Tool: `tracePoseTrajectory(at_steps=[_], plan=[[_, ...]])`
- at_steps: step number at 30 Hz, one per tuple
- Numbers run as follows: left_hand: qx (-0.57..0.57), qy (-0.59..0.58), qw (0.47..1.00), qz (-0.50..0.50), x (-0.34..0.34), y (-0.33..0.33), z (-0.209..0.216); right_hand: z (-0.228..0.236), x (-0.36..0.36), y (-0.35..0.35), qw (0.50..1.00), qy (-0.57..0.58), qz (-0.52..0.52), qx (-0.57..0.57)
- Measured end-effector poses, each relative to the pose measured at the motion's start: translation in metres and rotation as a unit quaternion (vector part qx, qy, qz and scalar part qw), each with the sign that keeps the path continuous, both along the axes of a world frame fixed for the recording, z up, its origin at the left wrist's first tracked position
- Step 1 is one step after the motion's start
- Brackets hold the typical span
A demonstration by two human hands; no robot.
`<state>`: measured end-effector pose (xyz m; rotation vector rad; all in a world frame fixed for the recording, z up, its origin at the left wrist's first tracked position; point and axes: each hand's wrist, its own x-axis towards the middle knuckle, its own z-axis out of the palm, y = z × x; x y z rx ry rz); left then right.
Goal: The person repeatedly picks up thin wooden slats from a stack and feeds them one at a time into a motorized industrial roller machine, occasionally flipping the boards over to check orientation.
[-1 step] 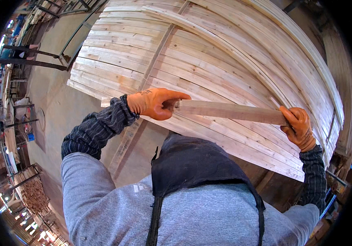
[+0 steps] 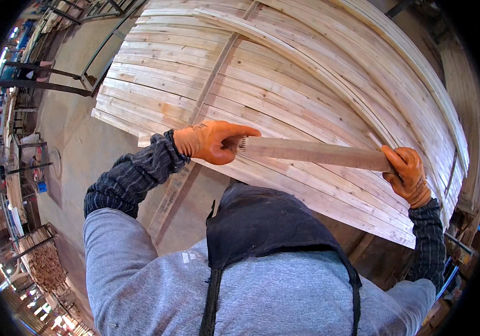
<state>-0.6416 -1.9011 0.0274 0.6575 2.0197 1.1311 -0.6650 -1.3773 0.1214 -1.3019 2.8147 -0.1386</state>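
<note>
A short wooden board (image 2: 318,152) is held up in front of me between both hands, tilted slightly down to the right. Its left end has comb-like cut teeth. My left hand (image 2: 212,142), in an orange glove, closes around that toothed end, with one finger stretched along the top edge. At the opposite end my right hand (image 2: 408,175), gloved the same, grips the board with its fingers wrapped over it. Below the board lies a broad layer of pale wooden strips (image 2: 161,84) laid side by side.
Longer loose strips (image 2: 307,59) lie on top of the layer, toward the far right. A dark support beam (image 2: 167,204) runs under it. On the left are a metal frame (image 2: 44,85), the concrete floor (image 2: 72,151) and a stack of wood pieces (image 2: 47,266).
</note>
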Motion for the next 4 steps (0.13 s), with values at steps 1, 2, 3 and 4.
tracePoseTrajectory(at_steps=[1,2,3,4], plan=[[-0.009,0.018,1.0,-0.003,0.0018,0.0027,0.0016,0.0019,0.0012,0.0002,1.0,-0.003,0.004,0.0],[-0.019,0.035,0.999,-0.007,0.0033,0.0055,0.0027,0.0035,0.0022,0.0008,1.0,-0.005,0.008,0.0],[-0.017,0.04,0.999,-0.01,0.0062,0.0071,0.0004,0.0051,0.0036,0.0009,1.0,-0.008,0.012,0.001],[-0.015,0.045,0.999,-0.013,0.0093,0.0085,-0.005,0.0054,0.0056,0.0015,1.0,-0.007,0.012,0.001]])
